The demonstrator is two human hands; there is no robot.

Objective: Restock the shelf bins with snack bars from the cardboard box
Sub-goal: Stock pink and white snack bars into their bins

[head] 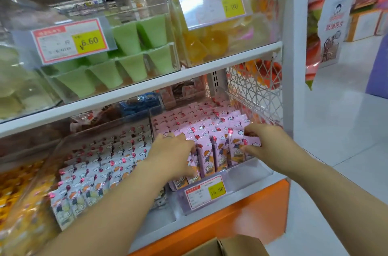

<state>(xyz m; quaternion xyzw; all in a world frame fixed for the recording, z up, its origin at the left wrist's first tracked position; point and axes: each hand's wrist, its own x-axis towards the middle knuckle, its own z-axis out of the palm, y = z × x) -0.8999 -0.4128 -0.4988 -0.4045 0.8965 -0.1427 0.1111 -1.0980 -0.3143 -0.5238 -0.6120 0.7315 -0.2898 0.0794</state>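
Observation:
Both my hands reach into a clear shelf bin point(247, 174) packed with rows of pink-wrapped snack bars point(212, 127). My left hand point(175, 150) lies on the left end of the front row, its fingers curled down over the bars there. At the right end of that row my right hand point(262, 140) pinches the tops of the bars between thumb and fingers. A yellow price tag reading 15.80 hangs on the bin's front. The cardboard box point(228, 245) shows only its open top flaps at the bottom edge.
A neighbouring bin point(63, 144) on the left holds white-wrapped bars point(100, 161). The shelf above carries clear bins of green cups point(130, 50) and yellow jelly packs point(212, 41). The orange shelf base point(252, 218) runs below; open floor point(344, 130) lies to the right.

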